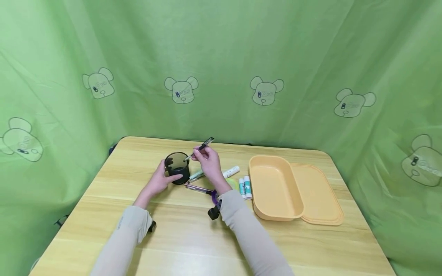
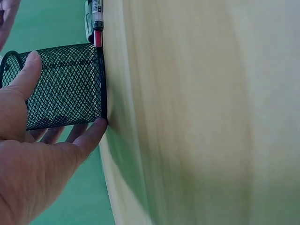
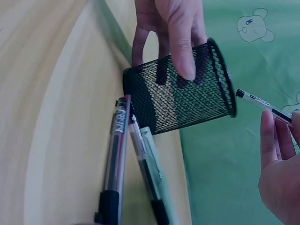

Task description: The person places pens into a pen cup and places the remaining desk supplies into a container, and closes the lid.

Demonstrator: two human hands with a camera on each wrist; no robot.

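A: Hands 1st, what've we got?
B: 2. L hand (image 1: 160,181) has thumb + fingers curled round 1 blk mesh cup (image 1: 179,168), which stands on the wood tbl (image 1: 179,237). R hand (image 1: 209,163) pinches 1 slanted pen (image 1: 202,146), lower end at the cup's mouth; in R wrist view we see that end just beside the rim, not touching.
A: Loose pens?
B: We count 4 near the cup's base: 1 labelled pen (image 3: 112,164), 1 pink pen (image 3: 123,150), 1 clear pen (image 3: 144,161) w/ blk grip, 1 green pen (image 3: 154,159).
A: Further out?
B: 1 purple ring (image 1: 215,197) + 1 yellow-green ring (image 1: 233,184), both part-hidden by the R arm. 3 tubes: 1 white tube (image 1: 231,171), plus 2 teal-and-white tubes (image 1: 248,188) side by side, next to 1 orange box (image 1: 276,188). 1 orange lid (image 1: 321,195) lies flat beside it.
A: Any writing?
B: Labelled pen shows barcode-like stripes; held pen has tiny dark print we can't read. Green curtain (image 1: 221,38): 6 bear faces in head view, lettering too faint for us.
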